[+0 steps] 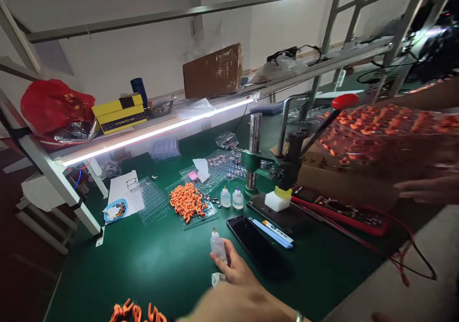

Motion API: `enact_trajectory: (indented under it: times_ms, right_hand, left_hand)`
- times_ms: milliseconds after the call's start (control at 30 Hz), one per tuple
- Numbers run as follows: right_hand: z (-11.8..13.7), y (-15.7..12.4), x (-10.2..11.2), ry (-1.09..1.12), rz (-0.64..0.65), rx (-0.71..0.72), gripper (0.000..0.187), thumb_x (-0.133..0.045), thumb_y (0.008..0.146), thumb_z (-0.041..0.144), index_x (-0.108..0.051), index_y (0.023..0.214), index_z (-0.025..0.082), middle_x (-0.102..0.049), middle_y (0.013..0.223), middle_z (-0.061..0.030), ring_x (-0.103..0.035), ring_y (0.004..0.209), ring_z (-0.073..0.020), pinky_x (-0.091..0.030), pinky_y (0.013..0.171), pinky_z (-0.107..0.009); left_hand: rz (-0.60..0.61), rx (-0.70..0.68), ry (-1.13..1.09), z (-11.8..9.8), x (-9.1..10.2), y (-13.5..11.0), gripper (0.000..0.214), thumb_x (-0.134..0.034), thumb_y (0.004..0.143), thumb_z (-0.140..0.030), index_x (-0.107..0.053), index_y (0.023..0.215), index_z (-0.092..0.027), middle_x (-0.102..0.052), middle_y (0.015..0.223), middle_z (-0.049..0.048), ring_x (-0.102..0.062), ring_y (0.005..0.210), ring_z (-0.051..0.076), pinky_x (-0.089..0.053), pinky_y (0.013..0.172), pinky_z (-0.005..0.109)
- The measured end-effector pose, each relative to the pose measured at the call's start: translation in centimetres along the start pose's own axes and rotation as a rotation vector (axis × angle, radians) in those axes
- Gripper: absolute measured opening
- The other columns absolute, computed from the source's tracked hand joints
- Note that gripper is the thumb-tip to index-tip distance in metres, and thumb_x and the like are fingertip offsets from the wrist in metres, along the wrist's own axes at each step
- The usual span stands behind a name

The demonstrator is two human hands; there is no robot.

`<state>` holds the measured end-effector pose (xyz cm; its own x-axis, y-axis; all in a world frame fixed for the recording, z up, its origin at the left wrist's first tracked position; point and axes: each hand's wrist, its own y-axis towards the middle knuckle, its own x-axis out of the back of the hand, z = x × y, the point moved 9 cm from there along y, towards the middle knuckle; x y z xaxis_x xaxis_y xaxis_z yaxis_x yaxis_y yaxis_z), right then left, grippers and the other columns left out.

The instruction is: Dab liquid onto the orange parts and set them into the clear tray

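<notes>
Holding a small glue bottle [217, 245], the left hand's [234, 267] grip is closed around it.

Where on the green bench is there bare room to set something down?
Bare mat lies between the left hand, which grips a small bottle, and the bench's left edge, below the orange parts pile. It is crowded from that pile to the hand press, phone and red meter.
</notes>
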<state>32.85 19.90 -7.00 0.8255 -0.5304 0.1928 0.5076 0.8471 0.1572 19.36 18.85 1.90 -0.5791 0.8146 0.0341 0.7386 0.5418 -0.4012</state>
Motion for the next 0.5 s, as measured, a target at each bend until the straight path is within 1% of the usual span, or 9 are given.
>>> enact_trajectory:
  times_ms: [33,67,100,167,200,267,367,433,500]
  right_hand:
    - [-0.1,0.5,0.5,-0.018,0.0,-0.013,0.032,-0.061,0.099,0.038,-0.06,0.123,0.016,-0.065,0.106,-0.0053,-0.066,0.085,-0.017,-0.058,0.076,-0.035]
    - [-0.1,1.3,1.1,-0.036,-0.008,-0.026,0.032,-0.061,0.099,0.037,-0.06,0.123,0.016,-0.065,0.108,-0.0057,-0.066,0.087,-0.0177,-0.058,0.078,-0.037]
    - [-0.1,2.2,1.7,-0.056,-0.02,-0.039,0.032,-0.062,0.099,0.036,-0.06,0.123,0.016,-0.065,0.111,-0.0063,-0.066,0.091,-0.0188,-0.057,0.08,-0.038]
    - [0.0,4.7,3.0,-0.1,-0.058,-0.08,0.031,-0.062,0.098,0.036,-0.061,0.122,0.016,-0.064,0.116,-0.0074,-0.066,0.098,-0.0209,-0.056,0.086,-0.042]
    - [0.1,6.2,3.6,-0.127,-0.078,-0.109,0.031,-0.062,0.098,0.036,-0.061,0.121,0.016,-0.064,0.118,-0.0077,-0.065,0.1,-0.0216,-0.056,0.087,-0.042]
    - [0.3,9.7,4.5,-0.182,-0.117,-0.176,0.032,-0.063,0.097,0.037,-0.061,0.122,0.016,-0.063,0.122,-0.0084,-0.064,0.104,-0.023,-0.055,0.089,-0.044]
    - [0.6,14.5,4.9,-0.254,-0.135,-0.272,0.034,-0.064,0.097,0.036,-0.06,0.125,0.016,-0.062,0.125,-0.0091,-0.064,0.106,-0.0235,-0.055,0.089,-0.044]
    - [0.6,16.7,4.7,-0.296,-0.128,-0.322,0.034,-0.063,0.097,0.036,-0.06,0.126,0.017,-0.061,0.125,-0.0092,-0.064,0.106,-0.0234,-0.055,0.089,-0.044]
    - [0.4,18.1,4.3,-0.335,-0.116,-0.36,0.035,-0.064,0.097,0.036,-0.059,0.126,0.017,-0.061,0.126,-0.0095,-0.064,0.107,-0.0236,-0.055,0.09,-0.045]
  left_hand:
    - [-0.031,-0.044,0.056,-1.5,1.8,0.6,0.022,-0.091,0.063,-0.026,-0.076,0.079,-0.03,-0.071,0.087,0.006,-0.06,0.103,0.031,-0.045,0.087,0.038]
    - [-0.075,-0.126,0.226,-3.2,3.7,1.2,0.025,-0.093,0.058,-0.024,-0.076,0.077,-0.029,-0.071,0.088,0.0046,-0.06,0.101,0.03,-0.043,0.09,0.037]
    - [-0.149,-0.132,0.27,-4.2,6.0,1.9,0.023,-0.092,0.058,-0.019,-0.076,0.074,-0.026,-0.069,0.083,0.0037,-0.06,0.095,0.029,-0.042,0.09,0.037]
    - [-0.258,-0.092,0.268,-4.9,10.1,4.0,0.02,-0.087,0.065,-0.016,-0.074,0.08,-0.021,-0.065,0.075,0.001,-0.061,0.084,0.025,-0.045,0.084,0.036]
    - [-0.314,-0.061,0.244,-4.9,11.9,5.2,0.018,-0.084,0.072,-0.018,-0.073,0.086,-0.019,-0.065,0.077,0.0006,-0.062,0.082,0.023,-0.048,0.081,0.036]
    - [-0.403,0.011,0.178,-4.1,14.5,7.8,0.015,-0.072,0.089,-0.024,-0.067,0.1,-0.015,-0.067,0.091,0.0027,-0.065,0.082,0.02,-0.053,0.078,0.037]
    - [-0.52,0.087,0.068,-2.6,16.1,11.4,0.026,-0.063,0.097,-0.032,-0.062,0.116,-0.015,-0.066,0.114,0.0081,-0.067,0.093,0.022,-0.058,0.081,0.041]
    - [-0.576,0.119,0.005,-1.9,16.2,13.3,0.03,-0.063,0.097,-0.033,-0.06,0.122,-0.016,-0.064,0.121,0.0096,-0.066,0.1,0.024,-0.058,0.084,0.043]
    - [-0.61,0.144,-0.051,-1.4,15.9,14.6,0.032,-0.064,0.097,-0.033,-0.06,0.124,-0.017,-0.063,0.123,0.01,-0.066,0.102,0.025,-0.058,0.085,0.044]
